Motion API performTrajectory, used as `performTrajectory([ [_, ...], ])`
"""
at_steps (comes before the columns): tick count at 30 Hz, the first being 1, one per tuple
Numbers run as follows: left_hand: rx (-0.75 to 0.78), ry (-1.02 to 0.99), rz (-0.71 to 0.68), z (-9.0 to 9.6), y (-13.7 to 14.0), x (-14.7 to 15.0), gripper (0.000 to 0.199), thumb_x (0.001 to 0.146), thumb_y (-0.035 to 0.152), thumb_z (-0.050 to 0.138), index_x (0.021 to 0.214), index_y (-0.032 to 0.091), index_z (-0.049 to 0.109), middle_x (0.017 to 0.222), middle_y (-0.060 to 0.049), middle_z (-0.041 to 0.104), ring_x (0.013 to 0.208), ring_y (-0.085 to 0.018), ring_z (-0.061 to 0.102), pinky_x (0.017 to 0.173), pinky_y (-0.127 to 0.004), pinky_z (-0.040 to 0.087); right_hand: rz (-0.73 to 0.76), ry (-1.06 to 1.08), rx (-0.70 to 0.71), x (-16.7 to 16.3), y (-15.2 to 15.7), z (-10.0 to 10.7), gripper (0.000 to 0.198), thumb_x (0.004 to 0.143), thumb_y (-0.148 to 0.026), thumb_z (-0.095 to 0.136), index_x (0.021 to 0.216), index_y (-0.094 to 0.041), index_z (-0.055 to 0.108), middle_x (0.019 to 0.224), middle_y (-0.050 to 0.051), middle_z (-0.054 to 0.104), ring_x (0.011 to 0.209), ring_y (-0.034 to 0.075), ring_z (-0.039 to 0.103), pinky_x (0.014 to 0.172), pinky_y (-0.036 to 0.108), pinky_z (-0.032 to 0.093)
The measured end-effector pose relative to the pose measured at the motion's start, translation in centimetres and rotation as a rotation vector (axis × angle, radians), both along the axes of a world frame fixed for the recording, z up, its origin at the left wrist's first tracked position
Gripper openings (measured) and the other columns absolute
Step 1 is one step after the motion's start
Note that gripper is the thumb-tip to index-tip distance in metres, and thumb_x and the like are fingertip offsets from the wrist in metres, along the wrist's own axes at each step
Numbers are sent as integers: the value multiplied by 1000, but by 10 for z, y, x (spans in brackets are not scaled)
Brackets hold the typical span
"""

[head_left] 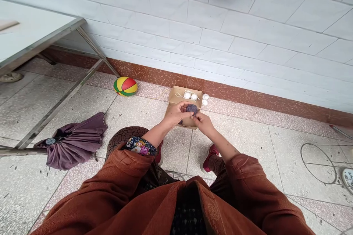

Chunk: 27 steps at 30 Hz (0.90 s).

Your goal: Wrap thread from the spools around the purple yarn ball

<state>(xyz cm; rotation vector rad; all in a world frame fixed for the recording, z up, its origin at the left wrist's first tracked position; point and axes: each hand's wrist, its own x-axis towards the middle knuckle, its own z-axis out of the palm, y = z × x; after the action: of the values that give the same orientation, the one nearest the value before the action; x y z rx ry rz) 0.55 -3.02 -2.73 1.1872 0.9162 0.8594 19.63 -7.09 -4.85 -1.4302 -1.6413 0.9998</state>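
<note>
In the head view a dark grey ball of yarn [192, 109] is held up in front of me, above an open cardboard box [173, 97]. My left hand [176, 114] grips the ball from its left side. Just to the right, my right hand [202, 122] has its fingers pinched together at the lower edge of the same ball; any strand between them is too small to make out. Behind the hands, white yarn balls [187, 94] with loose strands lie in the box's far part. A dark bit shows under my left hand, mostly hidden.
More white yarn balls [205, 99] lie beside the box near the wall. A colourful ball [125, 86] and a folded purple umbrella [74, 139] are on the floor to the left, by a metal-framed table [79, 22]. A wire ring [318, 163] stands at right.
</note>
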Motion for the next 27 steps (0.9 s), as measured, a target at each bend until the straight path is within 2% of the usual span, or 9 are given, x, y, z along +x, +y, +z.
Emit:
performTrajectory([
  [3, 22, 100, 113, -9, 7, 0, 46, 73, 26, 88, 117, 20, 77, 108, -5, 78, 89, -17, 67, 88, -34, 52, 128, -38, 100, -1, -12, 9, 27, 100, -44, 64, 82, -24, 69, 82, 3, 72, 80, 21, 65, 79, 33, 52],
  [7, 138, 235, 138, -16, 11, 0, 46, 70, 22, 88, 114, 19, 79, 110, -5, 76, 85, -16, 66, 84, -33, 54, 252, 26, 175, 7, -19, 34, 27, 105, -46, 67, 90, -24, 75, 87, 4, 75, 83, 21, 68, 83, 35, 55],
  [10, 171, 259, 87, -14, 7, -1, 47, 73, 29, 91, 117, 18, 80, 114, -7, 76, 85, -17, 67, 83, -34, 55, 195, 137, 155, 16, -14, 49, 33, 102, -57, 73, 93, -25, 78, 90, 4, 76, 84, 21, 69, 82, 36, 56],
  [14, 190, 228, -42, -8, 2, -2, 49, 82, 36, 86, 126, 18, 79, 113, -9, 77, 87, -18, 66, 83, -35, 55, 66, 261, 115, 24, 2, 57, 45, 95, -70, 77, 93, -25, 79, 88, 4, 75, 84, 21, 67, 80, 35, 56],
  [18, 292, 210, -145, -4, -2, -2, 50, 82, 31, 83, 130, 20, 80, 113, -7, 74, 90, -18, 67, 85, -34, 54, 15, 284, 127, 22, 18, 56, 44, 92, -69, 78, 90, -25, 77, 86, 2, 72, 82, 20, 63, 81, 35, 54],
  [20, 304, 194, -170, -2, -5, -2, 57, 78, 27, 82, 134, 20, 77, 113, -6, 73, 88, -16, 66, 83, -33, 53, -16, 261, 138, 19, 24, 53, 42, 92, -67, 78, 89, -25, 76, 86, 2, 71, 83, 20, 63, 84, 35, 53],
  [24, 194, 52, -202, 3, -10, -2, 90, 75, 22, 82, 161, 22, 55, 115, -7, 74, 91, -17, 68, 79, -30, 52, -71, 190, 104, 13, 33, 40, 40, 92, -65, 74, 90, -25, 73, 84, 1, 68, 82, 21, 60, 82, 35, 52],
  [25, 173, 16, -198, 4, -10, -3, 93, 75, 22, 82, 163, 22, 53, 115, -6, 74, 93, -17, 69, 80, -30, 52, -82, 171, 84, 11, 34, 34, 40, 92, -65, 73, 89, -25, 72, 83, 1, 67, 82, 21, 59, 81, 35, 52],
  [27, 139, -23, -165, 5, -9, -5, 83, 76, 23, 81, 156, 23, 60, 113, -6, 75, 94, -17, 68, 83, -31, 53, -85, 137, 34, 7, 35, 24, 40, 93, -64, 68, 88, -25, 69, 82, 1, 66, 81, 21, 59, 80, 35, 51],
])
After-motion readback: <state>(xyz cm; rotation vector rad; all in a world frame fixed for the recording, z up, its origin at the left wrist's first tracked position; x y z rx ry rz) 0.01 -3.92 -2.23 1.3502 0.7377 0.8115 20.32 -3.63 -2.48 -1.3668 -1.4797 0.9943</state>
